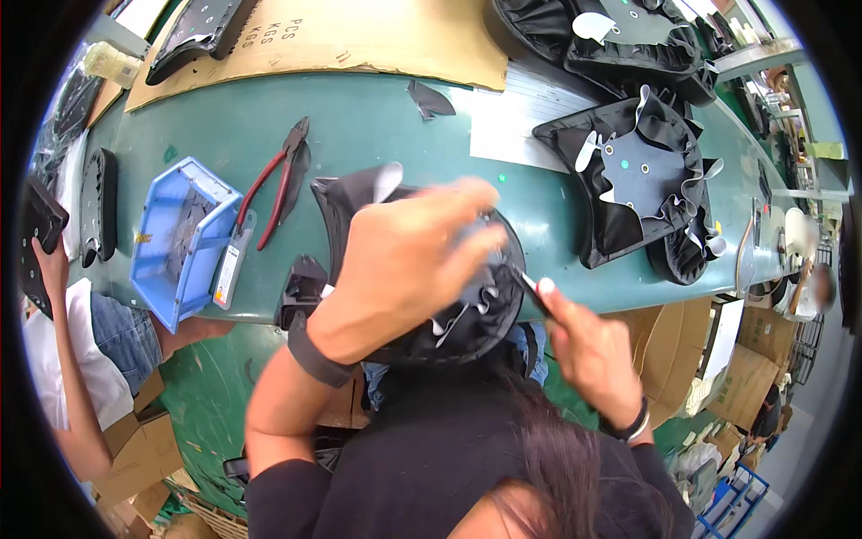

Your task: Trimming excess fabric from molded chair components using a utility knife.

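While the left hand spreads flat over a black saddle-shaped cover with ruffled fabric edges, its fingers press down on the piece and look blurred at the tips. This cover sits at the near edge of the green table, right in front of the person. At the cover's right edge, the right hand is closed around a thin dark tool, whose tip touches the ruffled fabric. The two hands stand apart, one on each side of the cover. A dark band wraps the left wrist and a bracelet circles the right one.

Left of the cover lie red-handled pliers, and beside them a blue plastic bin stands near the table edge. A second black cover lies open, inside up, further right on the table. Cardboard sheets cover the far side. At the left rim another person's hand holds a black flat part.
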`<state>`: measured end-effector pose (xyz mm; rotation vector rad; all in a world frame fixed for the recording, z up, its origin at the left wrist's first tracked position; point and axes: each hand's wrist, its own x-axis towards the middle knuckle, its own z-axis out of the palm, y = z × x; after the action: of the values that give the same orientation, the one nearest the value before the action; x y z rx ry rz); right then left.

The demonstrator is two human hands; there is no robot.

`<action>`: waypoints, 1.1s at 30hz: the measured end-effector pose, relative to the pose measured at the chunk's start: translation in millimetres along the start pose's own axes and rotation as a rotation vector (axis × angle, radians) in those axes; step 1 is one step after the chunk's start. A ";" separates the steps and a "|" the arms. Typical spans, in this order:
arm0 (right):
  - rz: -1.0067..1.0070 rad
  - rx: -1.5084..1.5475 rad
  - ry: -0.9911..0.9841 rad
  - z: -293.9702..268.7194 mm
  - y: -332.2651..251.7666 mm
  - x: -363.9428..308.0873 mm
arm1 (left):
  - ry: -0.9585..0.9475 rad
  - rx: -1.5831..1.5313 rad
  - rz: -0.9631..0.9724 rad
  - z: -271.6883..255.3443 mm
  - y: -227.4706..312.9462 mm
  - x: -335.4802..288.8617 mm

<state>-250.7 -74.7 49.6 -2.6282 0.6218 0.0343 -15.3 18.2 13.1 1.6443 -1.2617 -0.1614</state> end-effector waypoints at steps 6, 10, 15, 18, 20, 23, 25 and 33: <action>-0.043 -0.105 -0.032 -9.3 4.9 25.7 | -0.312 -0.055 -0.067 9.9 -19.8 9.8; 0.090 0.086 -0.007 0.5 -7.3 -11.8 | 0.248 -0.918 -0.351 -19.5 -25.1 19.4; 0.034 -0.039 0.004 -9.3 -4.6 1.1 | 0.013 -0.059 -0.230 -45.5 -30.3 -6.7; -0.097 -0.248 -0.083 -35.0 14.3 45.9 | -0.277 0.105 -0.487 -76.9 -1.1 -22.3; -0.198 -0.195 -0.118 -46.5 23.9 69.2 | -0.044 -0.043 -0.037 -75.7 6.2 -4.2; -0.313 -0.203 -0.185 -49.5 24.1 91.0 | -0.163 -0.572 -0.500 -57.2 17.0 10.8; -0.360 -0.219 -0.247 -49.6 26.5 99.1 | -0.228 0.058 -0.228 -30.2 9.4 10.9; -0.160 0.017 -0.276 -21.7 34.3 60.1 | 0.028 -0.333 -0.356 -31.6 -18.0 32.1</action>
<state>-213.2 -136.6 47.8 -2.5838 0.3155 0.3357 30.2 11.6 28.5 1.5571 -0.8567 -0.5362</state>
